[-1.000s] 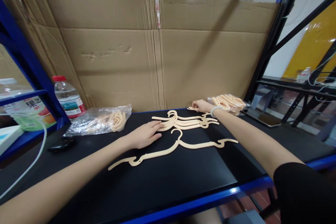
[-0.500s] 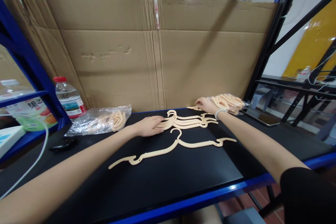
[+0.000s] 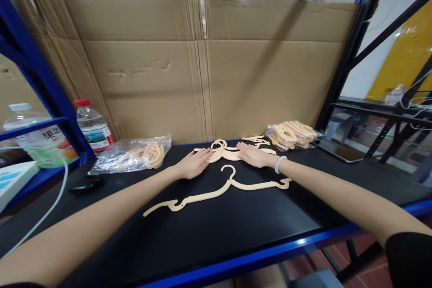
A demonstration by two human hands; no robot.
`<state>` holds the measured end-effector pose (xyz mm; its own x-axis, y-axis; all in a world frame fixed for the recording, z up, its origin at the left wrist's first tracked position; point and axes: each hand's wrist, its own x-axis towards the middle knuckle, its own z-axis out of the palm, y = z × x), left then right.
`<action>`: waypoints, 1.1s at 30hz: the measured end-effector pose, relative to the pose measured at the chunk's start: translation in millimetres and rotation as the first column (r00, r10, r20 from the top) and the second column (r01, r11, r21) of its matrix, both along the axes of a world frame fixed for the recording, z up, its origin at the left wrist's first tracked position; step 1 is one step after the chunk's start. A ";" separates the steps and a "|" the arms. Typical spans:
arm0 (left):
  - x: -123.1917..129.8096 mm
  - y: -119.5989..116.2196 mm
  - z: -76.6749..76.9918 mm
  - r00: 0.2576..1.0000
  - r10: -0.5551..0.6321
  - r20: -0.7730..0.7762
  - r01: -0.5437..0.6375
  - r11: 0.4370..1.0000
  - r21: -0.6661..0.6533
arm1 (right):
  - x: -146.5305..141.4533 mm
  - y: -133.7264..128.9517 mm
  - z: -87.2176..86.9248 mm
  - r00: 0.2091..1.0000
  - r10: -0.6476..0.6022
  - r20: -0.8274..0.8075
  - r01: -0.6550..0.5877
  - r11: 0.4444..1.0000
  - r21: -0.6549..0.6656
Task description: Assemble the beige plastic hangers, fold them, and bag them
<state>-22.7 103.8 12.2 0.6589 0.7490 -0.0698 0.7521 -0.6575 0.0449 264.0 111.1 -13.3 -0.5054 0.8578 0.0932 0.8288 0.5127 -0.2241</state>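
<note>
Several cream clothes hangers [image 3: 223, 153] lie together near the back of the black table, their hooks overlapping. My left hand [image 3: 194, 163] rests flat on their left arms, fingers stretched out. On their right arms lies my right hand [image 3: 256, 155], also flat with fingers extended and a beaded bracelet at the wrist. Closer to me, one unfolded hanger [image 3: 204, 196] lies flat by itself, its hook pointing away. My right forearm passes over its right tip and hides it. Further loose cream pieces [image 3: 254, 138] sit behind my right hand.
Clear bags of cream hangers lie at back right [image 3: 292, 134] and back left [image 3: 135, 155]. A phone [image 3: 339, 151] is at the right, a black mouse [image 3: 86, 184] at the left. Bottles [image 3: 92, 126] stand on the left. A cardboard wall [image 3: 151, 76] closes the back.
My right hand has come from the loose pieces by the right bag, left and nearer, onto the right side of the grouped hangers. My left hand stays on their left side.
</note>
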 end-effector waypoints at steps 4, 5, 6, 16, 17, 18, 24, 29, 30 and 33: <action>1.6 3.6 0.4 0.999 0.029 0.028 -0.030 0.999 0.030 | -5.0 11.0 -0.2 1.000 -0.012 -0.019 0.013 0.999 0.039; 1.6 1.6 1.0 0.999 0.032 0.044 -0.034 0.998 0.047 | -5.0 9.0 0.5 0.999 -0.016 -0.029 0.017 0.998 0.052; 1.2 -2.4 2.3 0.997 0.033 0.064 -0.038 0.997 0.068 | -4.2 4.6 1.7 0.999 -0.018 -0.042 0.021 0.997 0.069; -40.7 -118.0 17.8 0.966 -0.139 0.219 0.103 0.980 0.171 | 55.1 -118.8 30.4 0.977 0.180 -0.114 -0.172 0.982 0.078; -43.9 -122.7 14.3 0.963 -0.143 0.229 0.103 0.978 0.181 | 60.2 -124.4 28.2 0.980 0.154 -0.126 -0.146 0.987 0.074; -45.8 -123.9 10.6 0.958 -0.150 0.243 0.104 0.975 0.194 | 64.1 -126.9 25.2 0.982 0.126 -0.142 -0.116 0.990 0.075; -38.0 -92.4 -0.2 0.942 -0.180 0.284 0.116 0.966 0.229 | 74.2 -104.2 12.6 0.977 0.052 -0.209 -0.034 0.995 0.091; -35.7 -79.7 0.2 0.942 -0.191 0.277 0.116 0.958 0.264 | 78.2 -94.1 12.4 0.975 0.069 -0.213 -0.042 0.991 0.126; -36.2 -81.0 0.3 0.947 -0.188 0.260 0.115 0.955 0.274 | 79.0 -94.5 12.4 0.975 0.074 -0.209 -0.047 0.990 0.130; -34.4 -90.0 3.0 0.968 -0.174 0.179 0.105 0.934 0.340 | 82.1 -91.1 14.6 0.979 0.092 -0.181 -0.065 0.986 0.153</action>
<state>-57.2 13.8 15.2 0.7324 0.6071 0.3084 0.6492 -0.7591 -0.0475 346.1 20.0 1.4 -0.5324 0.7862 0.3136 0.7351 0.6132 -0.2893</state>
